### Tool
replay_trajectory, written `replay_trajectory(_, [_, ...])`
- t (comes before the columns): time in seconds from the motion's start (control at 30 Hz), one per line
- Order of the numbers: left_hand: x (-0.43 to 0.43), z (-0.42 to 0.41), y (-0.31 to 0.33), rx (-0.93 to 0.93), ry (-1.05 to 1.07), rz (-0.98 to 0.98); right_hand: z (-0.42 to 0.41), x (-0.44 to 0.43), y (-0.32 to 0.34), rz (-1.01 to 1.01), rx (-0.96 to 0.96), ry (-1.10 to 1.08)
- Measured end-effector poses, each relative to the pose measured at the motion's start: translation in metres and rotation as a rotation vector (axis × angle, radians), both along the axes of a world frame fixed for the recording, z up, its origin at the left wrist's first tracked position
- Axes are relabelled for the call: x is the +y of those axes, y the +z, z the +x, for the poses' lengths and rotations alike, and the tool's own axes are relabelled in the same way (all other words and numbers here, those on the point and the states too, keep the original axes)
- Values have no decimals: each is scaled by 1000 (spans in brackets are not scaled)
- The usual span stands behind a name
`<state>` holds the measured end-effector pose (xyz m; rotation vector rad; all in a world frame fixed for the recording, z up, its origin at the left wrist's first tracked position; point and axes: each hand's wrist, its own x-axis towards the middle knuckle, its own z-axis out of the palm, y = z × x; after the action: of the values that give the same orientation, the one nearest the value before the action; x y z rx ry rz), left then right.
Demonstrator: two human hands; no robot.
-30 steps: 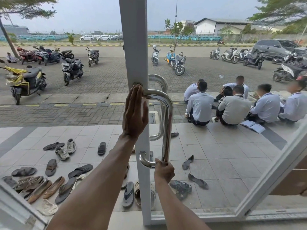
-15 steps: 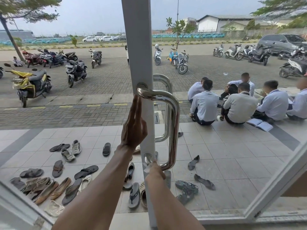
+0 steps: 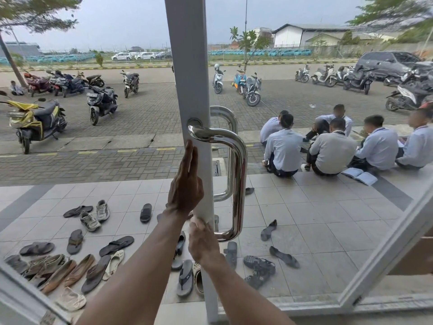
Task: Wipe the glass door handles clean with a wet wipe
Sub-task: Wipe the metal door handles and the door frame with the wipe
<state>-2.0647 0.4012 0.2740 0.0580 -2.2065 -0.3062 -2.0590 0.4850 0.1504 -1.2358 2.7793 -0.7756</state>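
Observation:
A polished steel pull handle (image 3: 239, 184) curves out from the white frame (image 3: 187, 66) of the glass door, with a matching outer handle (image 3: 228, 118) behind the glass. My left hand (image 3: 186, 184) lies flat against the frame just left of the handle, fingers straight and pointing up. My right hand (image 3: 202, 242) is closed on a white wet wipe (image 3: 195, 222), pressed to the frame where the handle's lower end joins it. Most of the wipe is hidden in the fist.
Several sandals and shoes (image 3: 77, 261) lie scattered on the tiled porch beyond the glass. Several people in light shirts (image 3: 332, 148) sit at the porch edge to the right. Parked motorbikes (image 3: 100, 104) fill the paved lot. A second white door frame (image 3: 386, 249) slants at right.
My right hand slid from the handle's lower bend leftward to its base at the frame. My left hand dropped lower on the frame, off the upper mount. The view shifted slightly.

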Motion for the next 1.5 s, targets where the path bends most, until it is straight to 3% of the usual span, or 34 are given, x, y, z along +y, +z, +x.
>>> replay_trajectory(0.1, [4,1,0,-18,-6,20,-1,12,-21,211,115,87])
replay_trajectory(0.33, [7,-1,-2,-42,7,60,4,20,-22,94,229,-56])
replay_trajectory(0.57, [8,-4,-4,-87,46,50,-15,16,-17,215,311,-90])
replay_trajectory(0.73, [9,-3,-6,-93,50,34,-22,4,-9,335,256,-55])
replay_trajectory(1.1, [8,-7,-11,-72,27,73,-3,13,-11,399,249,-131])
replay_trajectory(1.5, [11,-12,-13,-67,63,82,-16,-5,-7,254,121,-161])
